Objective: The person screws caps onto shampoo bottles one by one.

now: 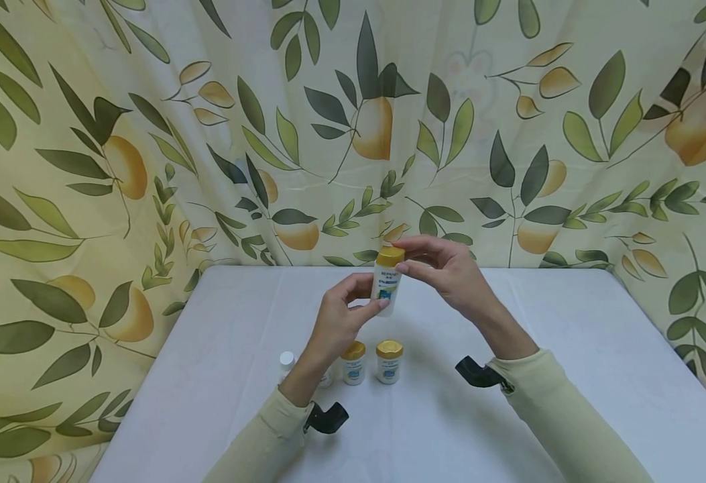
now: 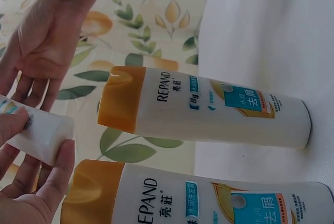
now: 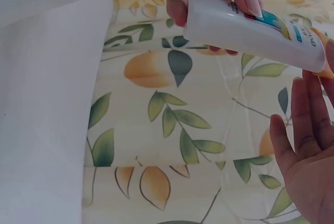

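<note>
Raised over the table's far part, a white shampoo bottle (image 1: 385,282) with a gold cap (image 1: 391,255) leans slightly. My left hand (image 1: 342,312) grips its lower body, thumb across the front label. From the right, my right hand (image 1: 449,274) pinches the cap between thumb and fingers. In the right wrist view the bottle (image 3: 250,32) lies slanted across the frame, its cap partly cut off at the edge. The left wrist view shows the bottle's plain white base (image 2: 49,135) between the left fingers.
Two similar gold-capped bottles, one at the right (image 1: 389,363) and one beside it (image 1: 354,367), stand upright below the hands. Further left, a white-capped bottle (image 1: 287,362) and another bottle are partly hidden by the left wrist. A leaf-patterned curtain (image 1: 238,168) hangs behind the white table (image 1: 546,322).
</note>
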Tool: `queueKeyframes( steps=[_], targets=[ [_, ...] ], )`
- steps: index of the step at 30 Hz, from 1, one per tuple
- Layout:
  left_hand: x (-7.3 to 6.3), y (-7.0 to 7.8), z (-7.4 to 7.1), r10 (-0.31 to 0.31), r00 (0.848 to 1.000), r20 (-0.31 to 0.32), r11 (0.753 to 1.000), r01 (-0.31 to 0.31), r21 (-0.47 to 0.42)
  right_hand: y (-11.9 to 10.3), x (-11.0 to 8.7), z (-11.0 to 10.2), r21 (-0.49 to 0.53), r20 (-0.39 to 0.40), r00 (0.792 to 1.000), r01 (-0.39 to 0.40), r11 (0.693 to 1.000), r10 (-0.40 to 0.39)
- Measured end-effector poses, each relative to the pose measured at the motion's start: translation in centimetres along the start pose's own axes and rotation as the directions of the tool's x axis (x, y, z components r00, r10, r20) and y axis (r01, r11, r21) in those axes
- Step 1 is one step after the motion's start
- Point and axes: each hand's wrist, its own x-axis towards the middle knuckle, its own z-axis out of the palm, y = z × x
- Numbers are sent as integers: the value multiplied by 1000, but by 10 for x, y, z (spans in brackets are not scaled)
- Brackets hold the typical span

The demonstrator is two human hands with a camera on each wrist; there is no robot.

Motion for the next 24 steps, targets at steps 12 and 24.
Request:
queueKeyframes(
  steps=[12, 24],
  targets=[
    [1, -2, -4, -28, 1000, -6, 1000, 28, -8, 0, 1, -6, 17, 8, 998, 56, 998, -56],
    [0, 0, -4, -15, 1000, 21, 1000, 15, -10, 0, 4, -8, 34, -8, 999, 43, 998, -43]
  ],
)
